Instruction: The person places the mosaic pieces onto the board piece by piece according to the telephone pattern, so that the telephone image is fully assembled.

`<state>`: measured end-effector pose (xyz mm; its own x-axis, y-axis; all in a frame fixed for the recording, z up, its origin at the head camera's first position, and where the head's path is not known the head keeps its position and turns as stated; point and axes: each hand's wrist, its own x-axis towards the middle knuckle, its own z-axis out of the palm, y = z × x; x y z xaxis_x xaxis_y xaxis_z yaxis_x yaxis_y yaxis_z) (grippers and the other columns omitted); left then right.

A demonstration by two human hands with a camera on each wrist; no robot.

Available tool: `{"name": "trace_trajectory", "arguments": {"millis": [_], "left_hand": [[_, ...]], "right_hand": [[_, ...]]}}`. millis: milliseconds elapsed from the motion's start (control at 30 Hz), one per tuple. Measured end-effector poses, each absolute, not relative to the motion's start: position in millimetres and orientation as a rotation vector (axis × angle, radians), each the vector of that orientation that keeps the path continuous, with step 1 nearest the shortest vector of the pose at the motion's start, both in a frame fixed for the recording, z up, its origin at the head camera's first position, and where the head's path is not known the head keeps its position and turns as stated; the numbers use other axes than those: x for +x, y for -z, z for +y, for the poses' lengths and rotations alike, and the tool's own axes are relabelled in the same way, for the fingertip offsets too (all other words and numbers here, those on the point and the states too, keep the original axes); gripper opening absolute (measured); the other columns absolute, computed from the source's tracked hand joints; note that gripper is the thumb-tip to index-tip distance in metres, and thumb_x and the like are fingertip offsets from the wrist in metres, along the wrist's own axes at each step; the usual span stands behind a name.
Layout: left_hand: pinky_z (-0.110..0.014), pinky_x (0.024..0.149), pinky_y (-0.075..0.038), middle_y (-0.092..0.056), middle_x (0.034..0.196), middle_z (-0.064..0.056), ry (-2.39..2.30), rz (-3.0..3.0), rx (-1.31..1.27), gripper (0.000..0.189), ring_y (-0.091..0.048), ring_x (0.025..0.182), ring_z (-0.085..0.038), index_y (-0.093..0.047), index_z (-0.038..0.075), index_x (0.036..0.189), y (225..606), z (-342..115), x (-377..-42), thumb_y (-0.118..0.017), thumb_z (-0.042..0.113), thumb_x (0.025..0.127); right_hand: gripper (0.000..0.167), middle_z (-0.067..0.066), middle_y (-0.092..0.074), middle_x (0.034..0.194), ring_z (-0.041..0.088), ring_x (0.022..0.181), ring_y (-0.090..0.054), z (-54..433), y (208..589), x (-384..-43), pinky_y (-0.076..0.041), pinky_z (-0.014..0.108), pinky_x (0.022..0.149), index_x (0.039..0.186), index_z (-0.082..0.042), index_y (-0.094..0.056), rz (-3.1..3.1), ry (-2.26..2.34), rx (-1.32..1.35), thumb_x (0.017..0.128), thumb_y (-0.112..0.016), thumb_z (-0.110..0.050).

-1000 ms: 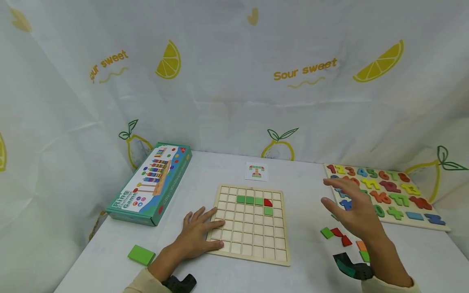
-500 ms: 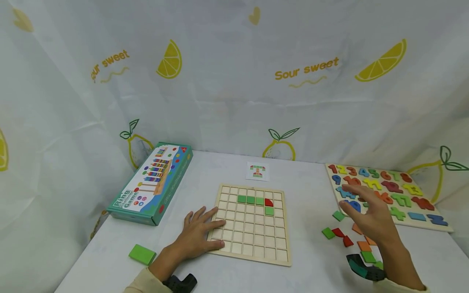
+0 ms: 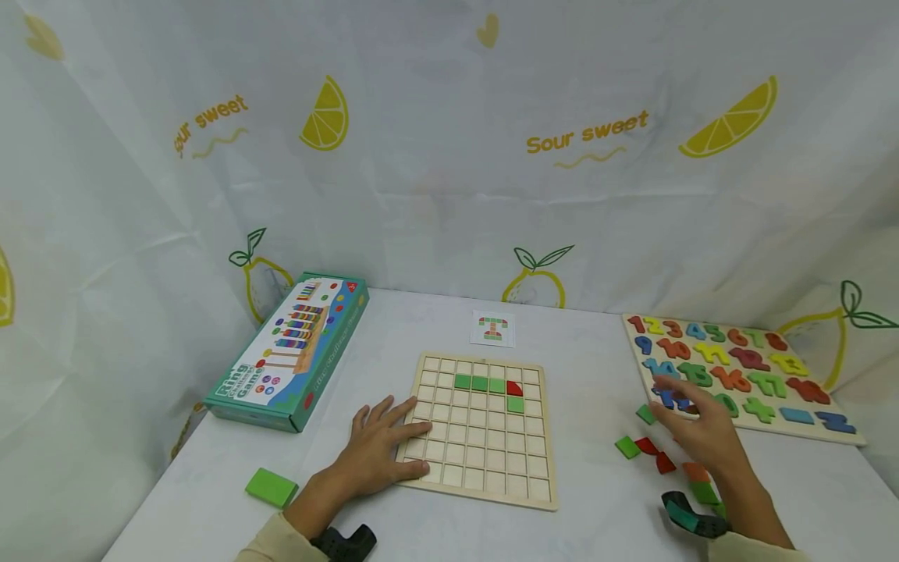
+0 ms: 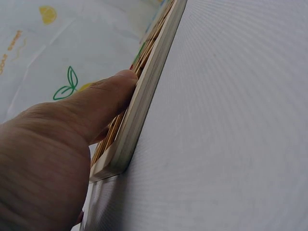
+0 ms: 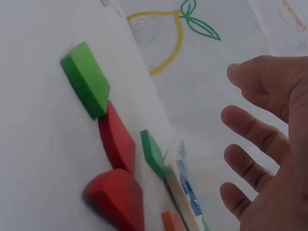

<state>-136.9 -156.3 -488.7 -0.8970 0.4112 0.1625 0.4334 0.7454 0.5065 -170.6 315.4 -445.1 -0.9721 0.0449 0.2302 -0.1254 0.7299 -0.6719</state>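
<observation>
My left hand [image 3: 379, 453] rests with spread fingers on the left edge of a wooden grid board [image 3: 477, 493]; in the left wrist view the thumb [image 4: 108, 98] lies along its rim. Three green squares [image 3: 479, 383] sit in a row on the board, followed by a red quarter-circle piece [image 3: 514, 388] with another green square [image 3: 515, 404] below it. Over loose pieces at the right, my right hand [image 3: 705, 433] hovers with relaxed fingers, holding nothing. Nearby lie a green block [image 5: 86, 79], two red pieces [image 5: 115, 139], a farther green piece [image 5: 153, 153] and orange ones [image 3: 695, 472], partly hidden by the hand.
Behind the board lies a small pattern card [image 3: 492, 329]. A number puzzle board [image 3: 755, 359] stands at the back right, partly behind my right hand. On the left are a green toy box [image 3: 295, 351] and a green rectangular block [image 3: 271, 488]. A printed curtain [image 3: 421, 156] hangs behind.
My right hand has moved right, away from the grid board, and then lower over the loose pieces. The left hand and the pieces on the board have stayed in place.
</observation>
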Motion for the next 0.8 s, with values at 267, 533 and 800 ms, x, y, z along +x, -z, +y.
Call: {"name": "trace_trajectory", "arguments": {"millis": [267,533,800], "left_hand": [[-0.067,0.102,-0.006,-0.036,0.152,-0.004,0.869,-2.904,-0.698,0.061,-0.021,0.139,-0.042,-0.064,0.024,0.129,489,-156,-137,-0.069,0.059,0.08],[-0.066,0.102,-0.005,-0.035,0.152,-0.005,0.877,-2.907,-0.697,0.062,-0.02,0.139,-0.042,-0.064,0.023,0.13,488,-157,-136,-0.069,0.059,0.079],[-0.066,0.101,-0.006,-0.036,0.152,-0.005,0.861,-2.904,-0.695,0.062,-0.021,0.139,-0.041,-0.064,0.023,0.129,490,-156,-138,-0.069,0.059,0.079]], "right_hand": [[0.047,0.024,-0.057,0.123,0.038,0.108,-0.049,322,464,-173,-0.048,0.048,0.082,0.133,-0.002,-0.055,-2.77,-1.061,0.076,0.094,-0.066,-0.025],[0.044,0.021,-0.061,0.116,0.037,0.106,-0.053,322,471,-174,-0.047,0.055,0.083,0.131,-0.003,-0.056,-2.798,-0.993,0.093,0.091,-0.067,-0.015],[0.045,0.022,-0.062,0.116,0.042,0.112,-0.044,324,472,-177,-0.038,0.065,0.083,0.129,-0.003,-0.058,-2.815,-0.954,0.146,0.088,-0.07,-0.016]]}}
